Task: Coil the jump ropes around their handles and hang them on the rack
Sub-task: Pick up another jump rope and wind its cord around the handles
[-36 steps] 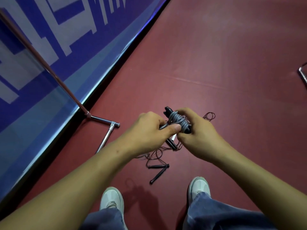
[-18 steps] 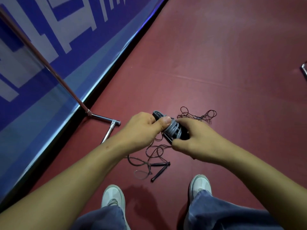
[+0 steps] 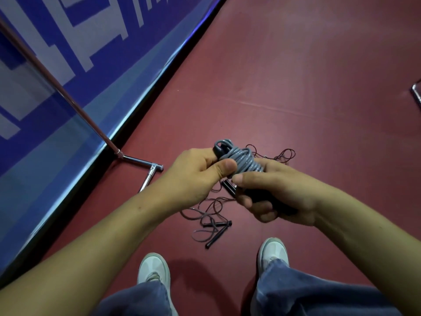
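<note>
Just above the loose ropes (image 3: 213, 226) on the floor (image 3: 296, 87), your left hand (image 3: 196, 176) pinches and your right hand (image 3: 278, 192) grips the grey rope coil (image 3: 245, 161); light, springy, probably slick, so hold across the turns.

Dark red floor (image 3: 307, 76), tangled jump ropes (image 3: 216, 236), chrome rack base (image 3: 139, 160)

We see the grey coiled jump rope (image 3: 246, 159) above the thin dark jump rope (image 3: 216, 237) on the red floor (image 3: 296, 87). The chrome rack (image 3: 136, 160) stands left.
</note>
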Demonstrator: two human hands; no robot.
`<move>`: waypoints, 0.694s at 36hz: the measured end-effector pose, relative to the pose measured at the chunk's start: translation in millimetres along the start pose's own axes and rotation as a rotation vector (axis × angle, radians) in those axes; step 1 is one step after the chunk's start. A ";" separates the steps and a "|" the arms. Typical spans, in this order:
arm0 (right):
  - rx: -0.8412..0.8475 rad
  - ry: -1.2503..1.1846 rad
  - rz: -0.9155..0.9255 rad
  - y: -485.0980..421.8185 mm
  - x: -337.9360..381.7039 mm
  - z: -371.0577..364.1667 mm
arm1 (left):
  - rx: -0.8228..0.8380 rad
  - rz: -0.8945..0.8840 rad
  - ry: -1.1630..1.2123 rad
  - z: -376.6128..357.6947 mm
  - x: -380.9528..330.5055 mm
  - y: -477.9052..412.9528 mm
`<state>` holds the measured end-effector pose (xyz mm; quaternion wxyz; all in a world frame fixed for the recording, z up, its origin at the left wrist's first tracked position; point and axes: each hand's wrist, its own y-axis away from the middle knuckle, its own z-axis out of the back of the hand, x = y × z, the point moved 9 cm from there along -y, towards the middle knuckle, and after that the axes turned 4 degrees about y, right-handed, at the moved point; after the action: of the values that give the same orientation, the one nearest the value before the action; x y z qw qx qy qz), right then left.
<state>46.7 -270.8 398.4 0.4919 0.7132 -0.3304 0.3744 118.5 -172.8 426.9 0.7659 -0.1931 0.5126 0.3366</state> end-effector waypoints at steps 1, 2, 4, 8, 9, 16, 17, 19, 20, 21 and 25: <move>-0.052 0.079 0.025 -1.2 2.6 4.5 | -0.001 0.014 -0.058 0.4 3.2 -0.9; -0.107 0.147 0.049 -1.8 5.9 7.4 | -0.007 0.032 -0.127 1.8 8.5 -2.2; -0.197 0.247 0.088 -3.9 9.9 10.6 | -0.039 0.097 -0.228 6.5 20.0 -4.5; -0.500 0.301 0.144 -2.4 18.5 44.4 | 0.023 0.259 -0.312 3.7 41.7 -1.6; -0.562 0.320 0.144 -0.4 20.7 55.1 | 0.049 0.285 -0.322 2.1 44.5 0.5; -0.621 0.398 0.077 -4.6 13.2 64.8 | 0.199 0.132 -0.646 -33.0 -2.1 9.6; -0.624 0.435 0.064 -5.5 12.2 63.8 | 0.203 0.083 -0.717 -36.8 -10.1 10.8; -0.625 0.554 0.007 -5.7 9.0 61.5 | 0.205 -0.017 -0.834 -39.2 -25.3 11.4; -0.615 0.634 -0.023 -5.9 6.2 59.2 | 0.214 -0.063 -0.883 -40.0 -31.8 11.3; -0.586 0.736 -0.043 -7.2 3.4 54.9 | 0.229 -0.106 -0.932 -41.2 -35.8 10.7; -0.315 1.217 -0.054 -16.0 -10.2 21.6 | 0.280 -0.215 -0.940 -39.5 -38.0 8.3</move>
<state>59.5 -285.5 377.3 0.7001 0.2995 -0.0243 0.6477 77.3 -204.4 446.3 0.9629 0.0322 0.1297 0.2345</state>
